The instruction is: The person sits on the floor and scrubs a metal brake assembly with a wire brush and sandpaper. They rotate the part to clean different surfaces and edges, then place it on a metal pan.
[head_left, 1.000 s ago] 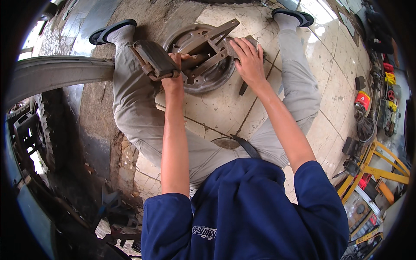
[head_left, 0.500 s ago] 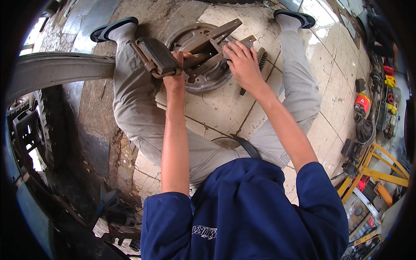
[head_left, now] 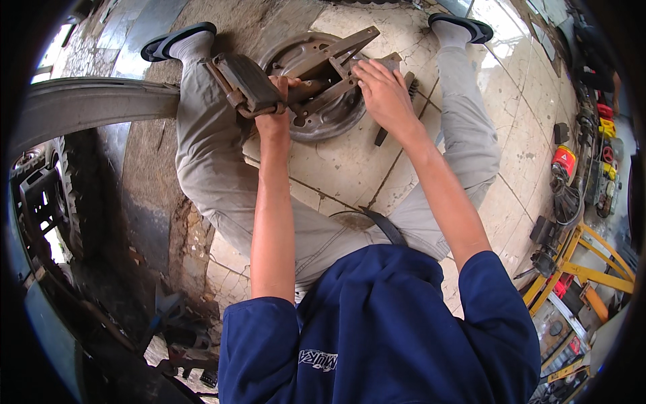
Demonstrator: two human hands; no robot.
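A rusty metal pedal with a black rubber pad is held up between my legs. My left hand is closed around its arm, just beside the pad. At the pedal's far right end is a forked metal bracket. Bent over one of its prongs, the fingers of my right hand are pressed together; whether they pinch a small flat piece there is hidden. Beneath the pedal a round, brown metal plate lies on the floor. A dark-bristled brush lies partly behind my right hand.
Cracked pale tiles cover the floor between my legs. A curved grey metal panel reaches in at the left, near my knee. On the right are a yellow metal frame, a red can and several tools.
My right hand has slid slightly to the right and down along the bracket. My left hand keeps its grip on the pedal, which has barely shifted.
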